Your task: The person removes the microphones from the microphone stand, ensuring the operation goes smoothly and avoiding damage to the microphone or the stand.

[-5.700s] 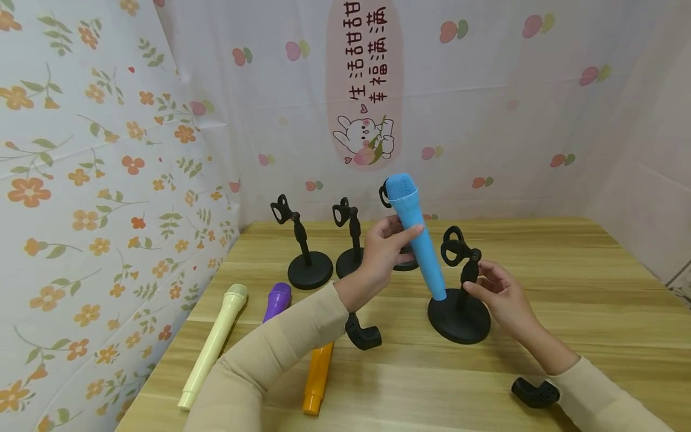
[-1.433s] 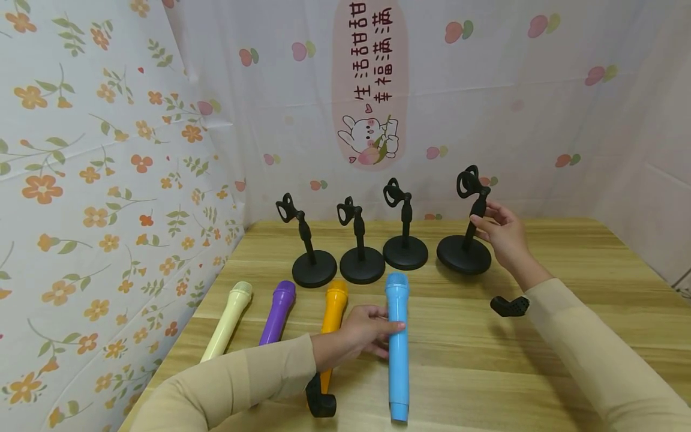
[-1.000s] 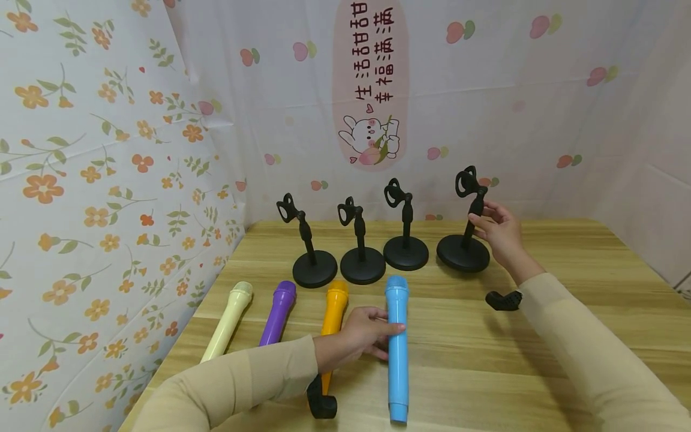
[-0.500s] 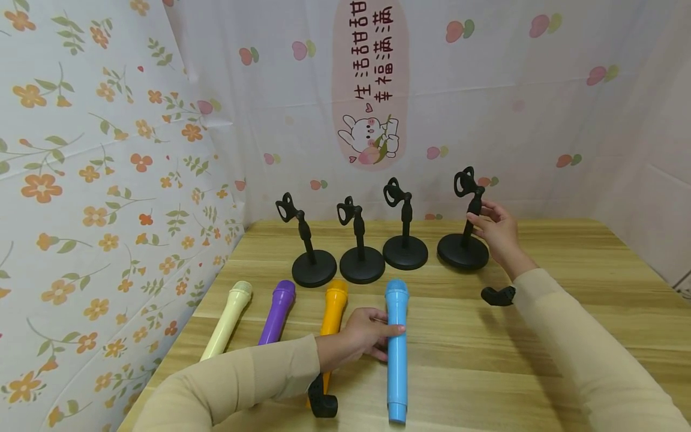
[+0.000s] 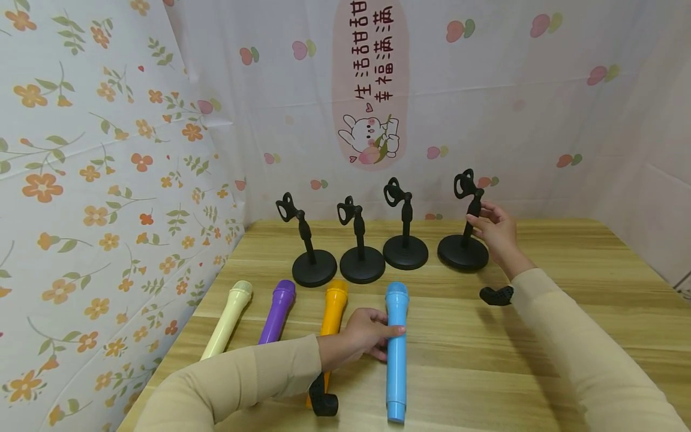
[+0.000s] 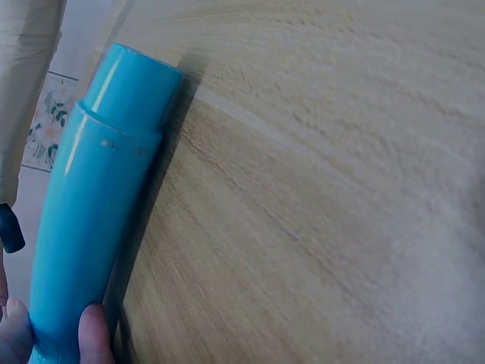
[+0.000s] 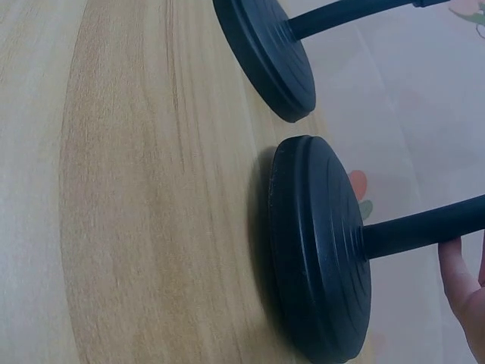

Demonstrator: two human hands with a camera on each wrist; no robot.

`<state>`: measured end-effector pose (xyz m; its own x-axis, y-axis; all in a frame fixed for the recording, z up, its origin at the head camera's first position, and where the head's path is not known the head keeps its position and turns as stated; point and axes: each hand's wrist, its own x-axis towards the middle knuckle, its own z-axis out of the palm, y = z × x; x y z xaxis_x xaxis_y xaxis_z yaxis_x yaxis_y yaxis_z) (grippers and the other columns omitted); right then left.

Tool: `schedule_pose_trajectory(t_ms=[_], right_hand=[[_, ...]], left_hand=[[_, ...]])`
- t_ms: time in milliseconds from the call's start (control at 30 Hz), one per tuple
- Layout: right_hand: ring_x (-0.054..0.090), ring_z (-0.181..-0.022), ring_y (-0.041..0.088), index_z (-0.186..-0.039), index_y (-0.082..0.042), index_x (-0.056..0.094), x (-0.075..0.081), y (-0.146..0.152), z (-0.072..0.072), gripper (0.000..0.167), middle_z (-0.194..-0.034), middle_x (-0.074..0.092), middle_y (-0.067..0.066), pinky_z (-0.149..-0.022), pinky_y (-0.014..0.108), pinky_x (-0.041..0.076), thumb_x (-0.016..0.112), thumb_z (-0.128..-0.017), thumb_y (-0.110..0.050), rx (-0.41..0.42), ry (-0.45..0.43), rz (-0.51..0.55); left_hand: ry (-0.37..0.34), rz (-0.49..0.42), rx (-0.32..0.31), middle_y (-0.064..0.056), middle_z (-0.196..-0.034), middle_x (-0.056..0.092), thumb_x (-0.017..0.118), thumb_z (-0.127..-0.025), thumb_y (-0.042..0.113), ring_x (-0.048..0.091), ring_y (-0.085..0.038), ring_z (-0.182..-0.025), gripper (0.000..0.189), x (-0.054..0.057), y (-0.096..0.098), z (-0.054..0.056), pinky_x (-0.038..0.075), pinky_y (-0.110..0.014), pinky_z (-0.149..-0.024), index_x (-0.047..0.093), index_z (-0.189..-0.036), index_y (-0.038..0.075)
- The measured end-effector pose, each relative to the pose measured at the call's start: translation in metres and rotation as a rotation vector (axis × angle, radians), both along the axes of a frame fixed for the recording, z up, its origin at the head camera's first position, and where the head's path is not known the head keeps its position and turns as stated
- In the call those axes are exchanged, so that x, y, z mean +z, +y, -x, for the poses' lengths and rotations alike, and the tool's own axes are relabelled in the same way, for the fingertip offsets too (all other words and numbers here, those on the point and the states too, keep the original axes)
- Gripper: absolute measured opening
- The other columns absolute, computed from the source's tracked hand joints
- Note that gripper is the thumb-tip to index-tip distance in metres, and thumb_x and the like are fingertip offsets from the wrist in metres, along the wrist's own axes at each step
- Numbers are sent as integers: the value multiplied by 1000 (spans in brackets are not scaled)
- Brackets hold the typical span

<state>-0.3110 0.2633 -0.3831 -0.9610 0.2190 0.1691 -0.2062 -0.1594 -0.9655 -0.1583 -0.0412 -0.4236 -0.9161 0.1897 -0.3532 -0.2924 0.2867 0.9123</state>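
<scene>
My left hand [image 5: 367,334] grips a light blue toy microphone [image 5: 396,369] by its middle, thumb across the top. The microphone lies head-away along the table, and its plain tail end shows large in the left wrist view. At the back right, my right hand [image 5: 496,233] pinches the post of a black microphone stand [image 5: 462,253] with a round base and an open clip on top. In the right wrist view that stand's base [image 7: 322,250] is right at the tabletop, beside a neighbouring stand base [image 7: 269,57].
Three more black stands, left [image 5: 314,268], middle [image 5: 362,265] and right [image 5: 405,252], form a row at the back. Cream [image 5: 227,321], purple [image 5: 277,312] and orange [image 5: 334,309] microphones lie left of the blue one, partly behind my left sleeve [image 5: 254,375]. A patterned cloth wall [image 5: 291,132] rises behind.
Earlier the blue microphone was held up tilted over the front stand; now it lies beside the orange one. That stand has moved back to the row's right end. Lately both shifted only slightly.
</scene>
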Motion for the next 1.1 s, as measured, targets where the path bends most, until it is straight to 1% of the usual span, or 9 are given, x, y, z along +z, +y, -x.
schedule_pose_trajectory(t_ms=[300,400,500,667,767,933,1100], right_hand=[[58,-87,7,-121,-18,58,0,2,-2,36,-107,53,0,-72,20,54,71,-88,-8,-5,-15,-22],[60,-85,6,-119,-18,60,-1,1,-1,36,-105,55,-1,-72,20,55,72,-87,-7,-18,-17,-15],[61,-83,5,-118,-19,60,-4,1,1,36,-103,56,-2,-75,22,54,74,-86,-9,-36,-29,-43],[61,-84,5,-126,-17,59,-6,1,4,43,-104,57,-4,-81,25,53,74,-86,-12,-52,-47,-87],[61,-84,5,-129,-16,58,-7,1,4,45,-105,56,-3,-79,23,54,74,-86,-12,-45,-44,-75],[62,-84,5,-124,-17,60,-7,2,3,41,-105,56,-2,-73,20,54,74,-86,-12,-27,-30,-41],[62,-86,5,-125,-16,60,-8,2,2,41,-106,56,-1,-75,20,54,73,-87,-14,-13,-26,-48]], left_hand=[[39,53,-3,-10,-74,63,81,-81,20,63,-16,-57,30,2,2,-2,56,-32,-49,63,-96,2],[47,67,-1,-10,-73,62,81,-80,21,63,-15,-55,30,3,3,-2,55,-31,-48,63,-95,2],[54,70,-1,-10,-72,62,82,-80,21,62,-15,-54,31,2,3,-2,55,-30,-48,63,-96,2],[63,67,-6,-10,-73,62,82,-79,21,61,-15,-55,33,1,2,-2,55,-30,-48,62,-98,2],[65,66,-6,-9,-73,61,82,-79,21,60,-14,-55,34,1,2,-1,55,-29,-48,62,-98,1],[64,71,-6,-8,-74,62,83,-79,22,60,-14,-53,36,0,2,-1,54,-28,-47,61,-100,1],[66,75,-4,-8,-74,62,82,-79,23,61,-14,-53,37,0,3,-1,55,-28,-47,61,-101,1]])
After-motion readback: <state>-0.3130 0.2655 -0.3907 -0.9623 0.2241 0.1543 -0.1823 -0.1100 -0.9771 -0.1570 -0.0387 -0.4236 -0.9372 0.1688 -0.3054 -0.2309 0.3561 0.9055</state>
